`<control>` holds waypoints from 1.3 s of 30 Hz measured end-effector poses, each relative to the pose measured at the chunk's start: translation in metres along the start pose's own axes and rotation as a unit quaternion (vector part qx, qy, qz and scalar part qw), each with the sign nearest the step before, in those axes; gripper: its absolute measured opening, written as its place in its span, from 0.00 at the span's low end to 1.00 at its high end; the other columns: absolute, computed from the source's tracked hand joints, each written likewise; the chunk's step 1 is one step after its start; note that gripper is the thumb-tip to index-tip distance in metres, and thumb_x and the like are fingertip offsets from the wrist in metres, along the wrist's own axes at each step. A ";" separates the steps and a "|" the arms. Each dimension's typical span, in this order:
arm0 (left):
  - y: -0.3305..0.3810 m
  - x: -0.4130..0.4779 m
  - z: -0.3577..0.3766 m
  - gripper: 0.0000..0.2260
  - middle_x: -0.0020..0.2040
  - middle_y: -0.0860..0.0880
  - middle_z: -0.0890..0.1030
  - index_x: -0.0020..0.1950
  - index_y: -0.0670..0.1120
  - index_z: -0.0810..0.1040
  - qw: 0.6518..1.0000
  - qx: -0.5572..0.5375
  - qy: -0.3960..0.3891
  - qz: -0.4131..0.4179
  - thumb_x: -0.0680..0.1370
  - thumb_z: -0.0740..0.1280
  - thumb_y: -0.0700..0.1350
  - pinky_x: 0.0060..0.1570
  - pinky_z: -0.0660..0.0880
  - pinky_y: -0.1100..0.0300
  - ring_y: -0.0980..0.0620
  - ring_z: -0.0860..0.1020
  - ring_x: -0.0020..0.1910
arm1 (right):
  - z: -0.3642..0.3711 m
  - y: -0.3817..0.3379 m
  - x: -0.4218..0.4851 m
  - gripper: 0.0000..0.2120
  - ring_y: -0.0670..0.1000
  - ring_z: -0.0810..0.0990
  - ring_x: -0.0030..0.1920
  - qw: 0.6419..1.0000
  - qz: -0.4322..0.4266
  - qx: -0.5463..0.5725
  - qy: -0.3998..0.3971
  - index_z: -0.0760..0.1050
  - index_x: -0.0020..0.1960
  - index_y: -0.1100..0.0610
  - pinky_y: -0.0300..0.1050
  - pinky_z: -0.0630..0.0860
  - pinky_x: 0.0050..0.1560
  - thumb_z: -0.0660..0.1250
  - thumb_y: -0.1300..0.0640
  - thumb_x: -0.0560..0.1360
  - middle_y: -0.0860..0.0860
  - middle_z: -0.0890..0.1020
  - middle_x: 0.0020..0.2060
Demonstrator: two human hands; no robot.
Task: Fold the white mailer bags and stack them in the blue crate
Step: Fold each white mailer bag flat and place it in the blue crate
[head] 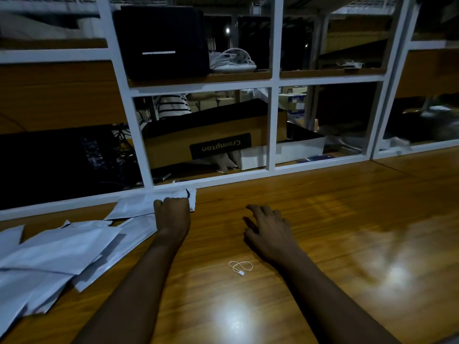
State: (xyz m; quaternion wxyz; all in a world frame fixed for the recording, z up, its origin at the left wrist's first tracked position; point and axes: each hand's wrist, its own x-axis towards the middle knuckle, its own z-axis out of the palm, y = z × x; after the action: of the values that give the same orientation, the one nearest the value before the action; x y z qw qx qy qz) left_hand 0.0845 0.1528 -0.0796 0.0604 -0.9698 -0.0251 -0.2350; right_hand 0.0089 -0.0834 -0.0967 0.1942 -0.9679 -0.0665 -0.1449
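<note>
Several white mailer bags lie spread in a loose heap on the left of the wooden table. One white mailer bag lies apart at the back, against the white frame. My left hand is closed on the right end of that bag. My right hand rests on the bare wood to the right, fingers spread, holding nothing. No blue crate is in view.
A small white looped string tag lies on the table between my forearms. A white metal shelf frame stands along the table's back edge, with a cardboard box marked Crompton and a black box behind it.
</note>
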 end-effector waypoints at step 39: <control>0.136 -0.085 -0.057 0.13 0.63 0.47 0.77 0.64 0.49 0.79 0.928 -0.299 -0.063 0.212 0.82 0.60 0.43 0.54 0.74 0.51 0.46 0.76 0.59 | -0.018 0.053 -0.020 0.28 0.57 0.77 0.57 0.986 -0.025 -0.160 0.038 0.73 0.66 0.53 0.54 0.74 0.52 0.42 0.44 0.78 0.53 0.79 0.61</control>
State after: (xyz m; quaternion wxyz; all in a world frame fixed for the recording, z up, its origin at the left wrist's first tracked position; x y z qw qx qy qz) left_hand -0.0058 0.0087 -0.0829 -0.1856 -0.9383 0.2492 -0.1518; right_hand -0.0049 -0.1409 -0.1059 0.0350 -0.9784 -0.0591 -0.1949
